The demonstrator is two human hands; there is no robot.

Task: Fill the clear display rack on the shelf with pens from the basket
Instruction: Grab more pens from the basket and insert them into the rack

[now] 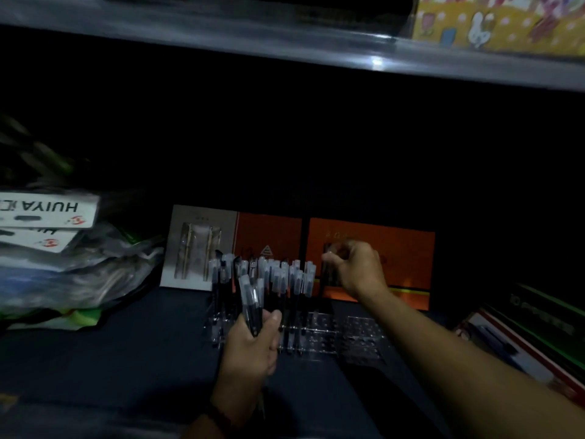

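Observation:
The clear display rack (361,337) stands on the dark shelf, its left half packed with several upright black pens with clear caps (272,274). My left hand (250,346) is in front of the rack's left end, gripping a small bunch of pens (251,302) pointing upward. My right hand (357,267) is raised above the rack's middle, fingers pinched on one pen (327,274) held upright just right of the filled rows. The rack's right half shows bare holes. The basket is out of view.
Orange boxes (402,248) and a grey pen box (193,245) lean at the back behind the rack. Plastic bags and white packets (47,210) pile up at the left. Flat boxes (538,337) lie at the right. An upper shelf edge (285,36) runs overhead.

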